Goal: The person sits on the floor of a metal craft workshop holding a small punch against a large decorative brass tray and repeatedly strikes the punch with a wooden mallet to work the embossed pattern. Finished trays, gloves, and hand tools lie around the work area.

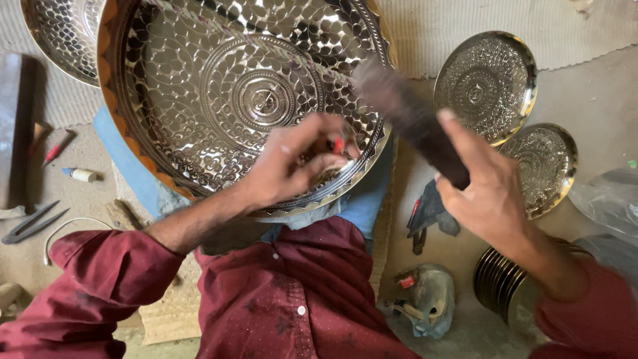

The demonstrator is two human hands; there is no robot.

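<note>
A large shiny engraved metal tray (219, 73) with a leaf pattern leans against my lap. My left hand (299, 163) rests on its lower rim, fingers pinched on a small red-tipped tool (339, 144) pressed to the metal. My right hand (488, 193) grips a dark wooden mallet (412, 119), blurred, raised over the tray's right edge.
Two smaller engraved plates (484, 83) (545, 166) lie on the floor at right, a stack of plates (498, 279) below them. Another tray (60, 36) sits top left. Pliers (30, 223), a small bottle (81, 175), a cloth (432, 209) and a plastic bag (428, 296) lie around.
</note>
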